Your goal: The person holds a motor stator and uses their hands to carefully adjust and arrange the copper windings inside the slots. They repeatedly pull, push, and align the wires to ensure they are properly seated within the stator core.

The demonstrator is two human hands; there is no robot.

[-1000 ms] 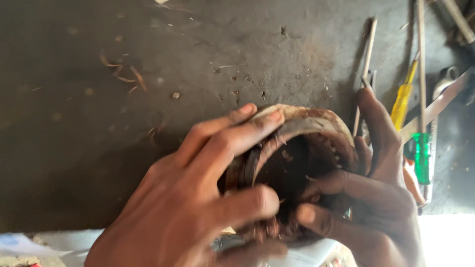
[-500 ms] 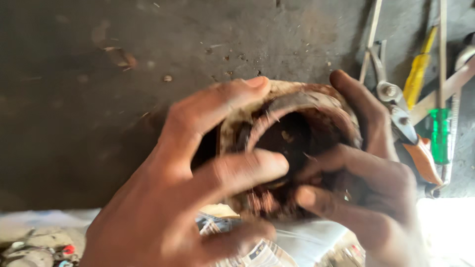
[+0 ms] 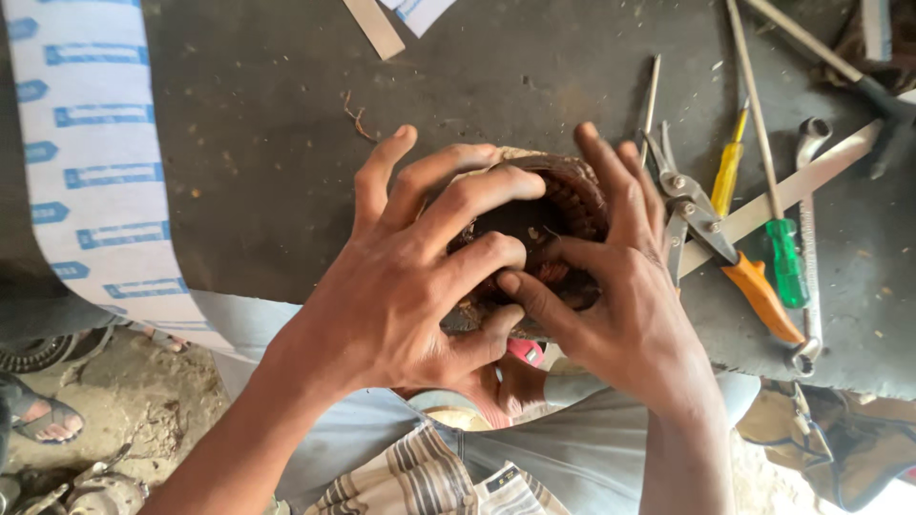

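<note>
Fingers of the left hand (image 3: 401, 286) are spread and curled over the motor stator (image 3: 563, 205), right hand (image 3: 620, 305) fingertips dug into its bore, at the dark bench (image 3: 267, 172) edge. Looks heavy, rigid and grimy; grip the outer shell, since the copper windings seem fragile. Snips (image 3: 701, 229) and screwdrivers (image 3: 778, 253) lie just right.

Round rusty-brown motor stator (image 3: 563, 205), possibly copper-wound, hollow centre up, at dark table's near edge.

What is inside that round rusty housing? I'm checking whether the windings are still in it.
Inside the round housing a dark hollow shows, with reddish copper-coloured windings along its wall. The left hand and right hand cover the rest.
</note>
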